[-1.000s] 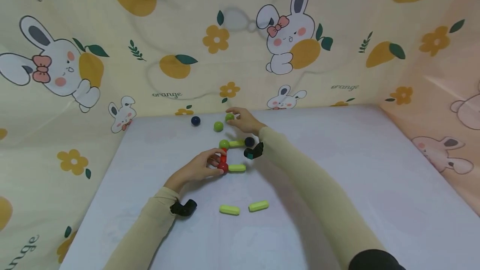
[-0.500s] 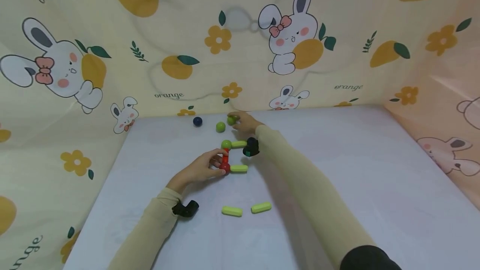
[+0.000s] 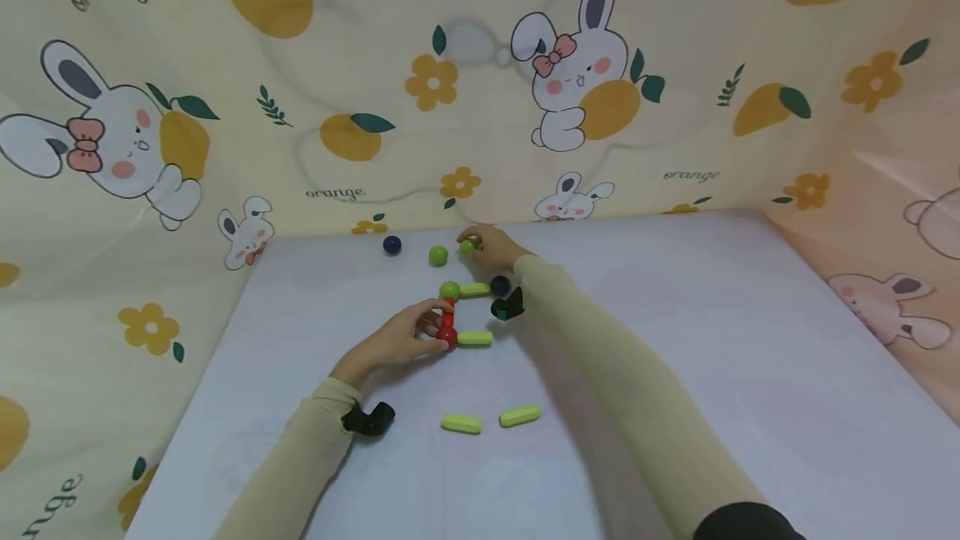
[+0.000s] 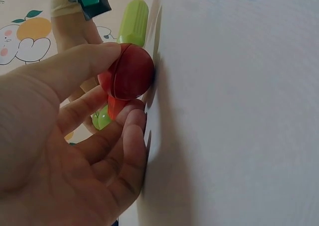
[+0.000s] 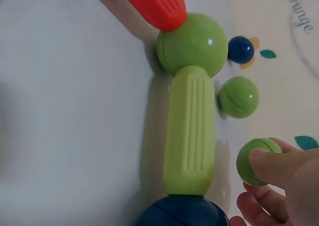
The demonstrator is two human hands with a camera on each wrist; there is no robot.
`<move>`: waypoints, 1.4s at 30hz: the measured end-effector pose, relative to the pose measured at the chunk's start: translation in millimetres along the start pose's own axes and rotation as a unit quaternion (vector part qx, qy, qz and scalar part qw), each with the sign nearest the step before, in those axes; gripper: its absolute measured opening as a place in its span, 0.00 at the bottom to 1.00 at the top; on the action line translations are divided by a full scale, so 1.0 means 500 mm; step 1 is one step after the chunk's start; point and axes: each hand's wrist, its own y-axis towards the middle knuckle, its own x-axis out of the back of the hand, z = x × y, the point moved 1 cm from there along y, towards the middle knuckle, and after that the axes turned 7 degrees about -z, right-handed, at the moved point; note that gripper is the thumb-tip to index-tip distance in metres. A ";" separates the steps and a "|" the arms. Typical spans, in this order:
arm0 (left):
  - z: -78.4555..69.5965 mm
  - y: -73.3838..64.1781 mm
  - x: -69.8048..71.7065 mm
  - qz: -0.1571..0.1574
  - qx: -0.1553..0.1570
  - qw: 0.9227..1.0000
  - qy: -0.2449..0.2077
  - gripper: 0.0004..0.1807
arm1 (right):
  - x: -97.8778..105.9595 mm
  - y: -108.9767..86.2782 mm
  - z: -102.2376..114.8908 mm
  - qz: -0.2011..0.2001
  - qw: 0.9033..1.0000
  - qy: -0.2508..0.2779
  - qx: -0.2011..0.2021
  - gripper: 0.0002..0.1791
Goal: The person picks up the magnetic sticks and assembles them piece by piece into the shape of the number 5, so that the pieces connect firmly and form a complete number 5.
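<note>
My left hand [image 3: 396, 335] grips a red ball [image 4: 133, 72] with the thumb on it and the fingers around the red stick [image 3: 447, 317] joined to it. That stick runs to a green ball [image 5: 194, 44], from which a light-green stick [image 5: 189, 131] leads to a dark blue ball [image 3: 500, 284]. Another light-green stick [image 3: 475, 338] points right from the red ball. At the far side of the table, my right hand [image 3: 493, 248] pinches a separate green ball [image 5: 255, 162] between thumb and fingers.
A loose green ball [image 3: 438, 256] and a dark blue ball [image 3: 392, 245] lie near the back edge. Two light-green sticks [image 3: 461, 423] lie nearer to me on the white table [image 3: 720, 357]. Behind stands a patterned cloth [image 3: 480, 123].
My right hand has drawn the pinched green ball a little to the right and nearer to me. The left hand keeps its grip on the red ball in place.
</note>
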 end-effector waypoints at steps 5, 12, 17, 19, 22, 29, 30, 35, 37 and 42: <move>-0.001 0.001 0.000 0.001 0.001 1.000 0.001 0.29 | 0.012 -0.024 0.013 -0.012 0.999 0.009 0.032 0.22; -0.001 -0.002 0.001 0.001 -0.016 1.000 0.003 0.29 | 0.020 -0.047 0.022 -0.022 0.998 0.027 0.046 0.23; 0.000 -0.002 0.000 0.003 -0.020 1.000 0.001 0.29 | 0.025 -0.070 0.021 -0.029 0.997 0.017 0.062 0.23; 0.002 -0.002 -0.001 0.003 -0.017 1.000 0.002 0.29 | 0.026 -0.081 0.021 -0.025 0.997 0.016 0.066 0.24; 0.004 -0.001 -0.001 0.003 -0.013 1.000 0.000 0.28 | 0.028 -0.097 0.018 -0.024 0.997 0.017 0.070 0.24; 0.005 0.003 0.000 0.005 -0.017 1.000 -0.001 0.29 | 0.036 -0.142 0.008 -0.040 0.995 0.026 0.091 0.25; 0.005 0.003 0.001 0.005 -0.021 1.000 0.000 0.29 | 0.037 -0.149 0.007 -0.042 0.994 0.030 0.092 0.25; 0.003 0.005 0.005 0.008 -0.027 1.000 0.000 0.29 | 0.041 -0.186 0.001 -0.052 0.994 0.034 0.088 0.24; 0.003 0.005 0.006 0.009 -0.027 1.000 0.001 0.29 | 0.042 -0.199 -0.001 -0.057 0.993 0.037 0.091 0.24; 0.006 0.003 0.002 0.008 -0.028 1.000 0.001 0.29 | 0.039 -0.227 -0.014 -0.066 0.990 0.056 0.113 0.24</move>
